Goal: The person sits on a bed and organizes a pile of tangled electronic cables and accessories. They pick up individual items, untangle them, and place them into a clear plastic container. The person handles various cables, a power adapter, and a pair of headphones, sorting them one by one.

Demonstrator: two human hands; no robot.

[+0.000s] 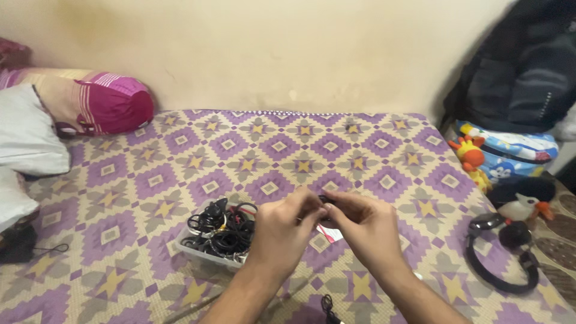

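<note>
Both hands are held together at the lower centre of the frame, above a bed (180, 150) covered in a purple and beige patterned sheet. The left hand (282, 231) is curled, its fingertips pressed against a small black band (324, 199), which is pinched from the other side by the thumb and forefinger of the right hand (366, 228); the band is seen only as a thin dark loop between the fingertips, just above the middle of the frame's lower half. Whether it is stretched cannot be told. Just left of the hands, a clear tray (204, 252) is filled with a tangle of black bands and cords. A small white and pink slip (331, 234) lies on the sheet beneath the hands. A short black cord (327, 306) is seen at the bottom edge, between the forearms. At the lower right, black headphones (501, 252) lie on the sheet, with a penguin toy (522, 201) near them. Higher on the right, a colourful bag (510, 153) is stacked under a dark backpack (522, 72). At the upper left, a pink striped bolster (102, 102) is set against the wall, beside white cloth (27, 132).
</note>
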